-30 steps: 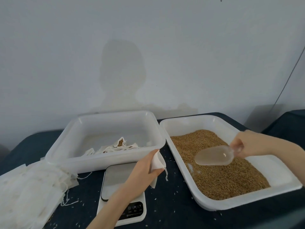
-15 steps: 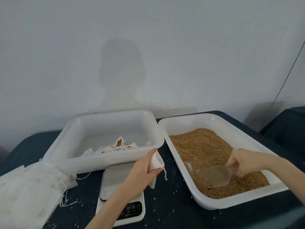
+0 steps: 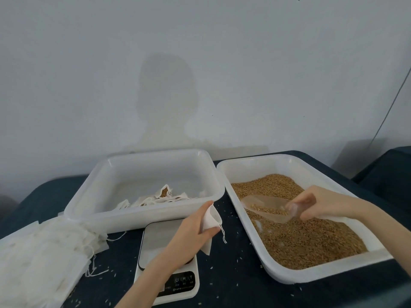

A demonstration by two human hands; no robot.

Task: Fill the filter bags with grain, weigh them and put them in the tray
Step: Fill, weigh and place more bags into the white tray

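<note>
**A:** Head view: what were the hands doing?

**B:** The left hand (image 3: 191, 232) pinched an empty filter bag (image 3: 210, 221) above the scale (image 3: 165, 258), fingers curled round its mouth, probably to hold it open. The right hand (image 3: 311, 204) was wrapped round the handle of a clear plastic scoop (image 3: 266, 207), lifted just over the grain (image 3: 307, 236) with a few kernels in its bowl. The hands were apart, the scoop tipped toward the bag.

**A:** So filling hadn't begun?

**B:** I'd judge not; the bag hung limp and flat, thin white fabric with a drawstring dangling.

**A:** And the containers?

**B:** The grain, brown and loose, lay in a white grain tray (image 3: 289, 278) at the worktop's right edge. The tray (image 3: 142, 218), deeper and translucent, sat toward the back edge and held several filled bags (image 3: 160, 197), one showing grain at its mouth. A stack of spare bags (image 3: 44, 252) lay at the left edge, within easy reach. Stray kernels dotted the dark worktop (image 3: 240, 258).
</note>
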